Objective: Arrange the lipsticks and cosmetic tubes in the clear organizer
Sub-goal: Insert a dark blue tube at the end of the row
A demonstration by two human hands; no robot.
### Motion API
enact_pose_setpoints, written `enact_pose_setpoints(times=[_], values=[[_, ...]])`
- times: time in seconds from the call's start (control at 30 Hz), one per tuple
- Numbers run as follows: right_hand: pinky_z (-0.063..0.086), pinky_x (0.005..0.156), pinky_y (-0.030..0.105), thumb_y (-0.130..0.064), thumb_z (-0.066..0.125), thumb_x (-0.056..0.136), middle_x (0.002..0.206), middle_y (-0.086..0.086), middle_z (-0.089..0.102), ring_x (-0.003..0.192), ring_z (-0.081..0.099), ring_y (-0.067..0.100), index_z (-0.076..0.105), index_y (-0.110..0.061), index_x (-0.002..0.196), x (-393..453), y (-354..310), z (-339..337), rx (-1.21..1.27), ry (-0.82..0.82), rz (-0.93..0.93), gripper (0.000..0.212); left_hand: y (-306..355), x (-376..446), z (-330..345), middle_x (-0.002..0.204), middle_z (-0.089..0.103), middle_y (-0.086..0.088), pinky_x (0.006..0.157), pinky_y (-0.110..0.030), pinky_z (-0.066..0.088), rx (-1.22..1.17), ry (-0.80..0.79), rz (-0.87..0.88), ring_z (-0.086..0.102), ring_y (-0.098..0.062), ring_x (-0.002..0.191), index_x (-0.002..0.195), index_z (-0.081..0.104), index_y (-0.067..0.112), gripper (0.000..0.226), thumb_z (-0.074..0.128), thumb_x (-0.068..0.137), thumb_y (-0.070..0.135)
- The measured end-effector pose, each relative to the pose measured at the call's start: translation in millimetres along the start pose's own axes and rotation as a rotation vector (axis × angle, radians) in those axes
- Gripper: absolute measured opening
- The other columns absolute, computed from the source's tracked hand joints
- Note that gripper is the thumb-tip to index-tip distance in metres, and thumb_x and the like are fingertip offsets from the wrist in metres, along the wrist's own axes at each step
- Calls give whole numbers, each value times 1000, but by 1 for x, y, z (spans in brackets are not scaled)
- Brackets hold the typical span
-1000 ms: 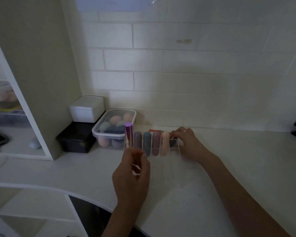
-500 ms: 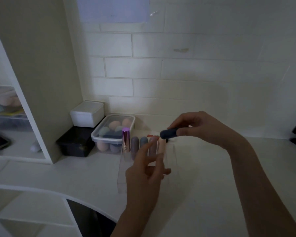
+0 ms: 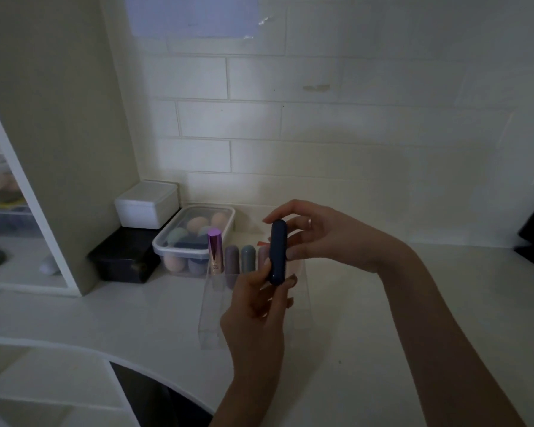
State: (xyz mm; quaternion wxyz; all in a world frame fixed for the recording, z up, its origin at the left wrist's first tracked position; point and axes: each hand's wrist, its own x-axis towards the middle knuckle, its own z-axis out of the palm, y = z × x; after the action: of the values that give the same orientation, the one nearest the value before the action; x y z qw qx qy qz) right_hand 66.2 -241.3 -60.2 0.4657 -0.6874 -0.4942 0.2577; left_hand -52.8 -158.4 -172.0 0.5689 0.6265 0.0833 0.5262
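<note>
White counter (image 3: 413, 303) — both hands, left hand (image 3: 256, 309) and right hand (image 3: 315, 232), clamped on upright navy tube (image 3: 278, 252) above clear organizer (image 3: 210, 322).

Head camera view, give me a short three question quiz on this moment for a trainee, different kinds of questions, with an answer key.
1. True or false: the dark blue tube already stands in the clear organizer.
2. Multiple choice: which tube stands leftmost in the organizer's back row? A) metallic purple lipstick B) grey-blue tube C) mauve tube
3. Fill in: the lidded clear box behind the organizer holds makeup ____.

Key
1. False: it is held upright above the organizer, the left hand at its lower end and the right hand by its upper part.
2. A
3. sponges
</note>
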Motion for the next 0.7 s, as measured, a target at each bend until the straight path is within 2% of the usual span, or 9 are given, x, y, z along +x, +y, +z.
enact_pose_setpoints(times=[0.07, 0.13, 0.27, 0.37, 0.43, 0.5, 0.6, 0.7], values=[[56, 79, 24, -2, 62, 88, 110, 15, 69, 98, 70, 24, 60, -21, 118, 0, 1, -1, 85, -27, 8, 35, -4, 0, -2, 92, 71, 24, 62, -22, 58, 11, 2, 21, 71, -4, 73, 90, 60, 45, 28, 70, 72, 26], [57, 77, 24, -8, 58, 92, 105, 13, 72, 97, 71, 25, 62, -18, 116, 0, 1, -1, 134, -29, 16, 27, -7, 0, -2, 91, 71, 23, 64, -20, 58, 12, -9, 17, 71, -4, 73, 89, 61, 45, 27, 72, 68, 31], [58, 70, 23, -13, 60, 91, 94, 10, 74, 86, 73, 23, 67, -21, 104, 2, 5, -1, 55, 62, 31, 17, -10, -1, -2, 92, 71, 24, 67, -15, 56, 47, -81, 25, 70, -1, 78, 89, 61, 46, 26, 72, 66, 38], [59, 67, 23, -12, 64, 88, 88, 8, 75, 82, 73, 22, 69, -22, 100, 3, 7, -2, 4, 173, 19, 17, -12, 0, -3, 93, 72, 21, 65, -23, 58, 78, -117, -10, 70, -3, 80, 93, 63, 46, 32, 74, 73, 23], [60, 67, 24, -9, 66, 86, 80, 5, 75, 78, 73, 19, 70, -18, 101, 5, 9, -5, -20, 321, -31, 18, -11, -1, -3, 97, 68, 27, 58, -20, 57, 128, -128, 5, 70, -1, 79, 96, 61, 45, 44, 70, 80, 6], [59, 65, 23, -8, 70, 82, 75, 4, 74, 72, 72, 16, 70, -17, 98, 6, 11, -8, -64, 449, -67, 18, -8, -1, -5, 97, 65, 31, 52, -17, 55, 182, -113, 39, 68, 2, 74, 95, 58, 46, 46, 66, 83, 2], [59, 64, 21, -10, 74, 78, 75, 4, 73, 69, 71, 14, 71, -20, 92, 8, 13, -6, -189, 446, -27, 18, -4, -1, -7, 94, 62, 32, 48, -20, 53, 263, -82, 85, 66, -4, 66, 88, 53, 49, 48, 66, 81, 3], [58, 62, 17, -11, 76, 76, 73, 1, 72, 64, 69, 8, 69, -23, 88, 10, 17, -3, -289, 433, 13, 18, -5, -1, -7, 91, 63, 25, 49, -28, 55, 286, -62, 64, 65, -10, 64, 84, 52, 43, 44, 66, 79, 1]])
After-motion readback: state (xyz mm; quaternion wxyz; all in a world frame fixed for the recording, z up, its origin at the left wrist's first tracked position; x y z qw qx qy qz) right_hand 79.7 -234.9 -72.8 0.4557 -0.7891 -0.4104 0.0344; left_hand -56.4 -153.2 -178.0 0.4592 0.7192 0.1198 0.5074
